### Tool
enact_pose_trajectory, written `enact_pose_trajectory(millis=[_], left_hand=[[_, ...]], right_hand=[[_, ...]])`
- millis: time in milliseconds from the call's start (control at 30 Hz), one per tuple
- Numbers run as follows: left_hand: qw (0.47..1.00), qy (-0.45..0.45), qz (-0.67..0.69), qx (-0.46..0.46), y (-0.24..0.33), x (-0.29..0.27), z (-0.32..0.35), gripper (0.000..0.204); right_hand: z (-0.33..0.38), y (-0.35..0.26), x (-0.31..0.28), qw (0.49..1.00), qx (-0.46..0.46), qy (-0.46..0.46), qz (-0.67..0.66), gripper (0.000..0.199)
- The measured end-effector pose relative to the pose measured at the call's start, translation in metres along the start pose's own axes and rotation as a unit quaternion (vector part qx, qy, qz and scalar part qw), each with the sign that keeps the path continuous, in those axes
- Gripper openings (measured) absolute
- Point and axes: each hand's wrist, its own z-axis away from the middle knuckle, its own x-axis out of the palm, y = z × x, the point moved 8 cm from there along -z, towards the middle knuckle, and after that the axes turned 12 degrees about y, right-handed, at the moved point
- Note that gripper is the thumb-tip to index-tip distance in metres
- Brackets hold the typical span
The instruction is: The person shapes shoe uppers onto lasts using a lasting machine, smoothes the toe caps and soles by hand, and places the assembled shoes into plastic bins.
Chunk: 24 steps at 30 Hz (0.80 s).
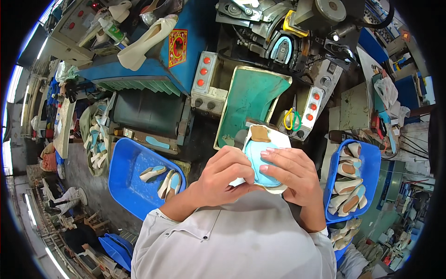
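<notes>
Standing at a green machine tray (253, 100) in the upper centre, a worker grips a cream shoe with blue insole (265, 160) at frame centre, toe up-frame, left hand (227, 179) and right hand (292, 174) clasping its opposite sides, equally near.

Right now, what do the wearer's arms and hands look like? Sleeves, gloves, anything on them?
Both hands bare, no gloves: left hand, right hand. No rings or watch visible. Pale grey-white long sleeves pushed up to the forearms, part of a buttoned work shirt. Fingernails look pale pink.
</notes>
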Motion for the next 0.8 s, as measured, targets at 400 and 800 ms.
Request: enact_pose_trajectory(millis=[400, 800], left_hand=[[0.985, 0.174, 0.016, -0.014, -0.02, 0.008, 0.024, 0.035], [0.992, 0.031, -0.079, 0.093, -0.029, 0.059, -0.023, 0.059]], right_hand=[[0.01, 0.065, -0.038, 0.981, 0.127, 0.078, -0.127, 0.055], [0.011, 0.034, -0.056, 0.976, -0.053, 0.199, -0.07, 0.036]])
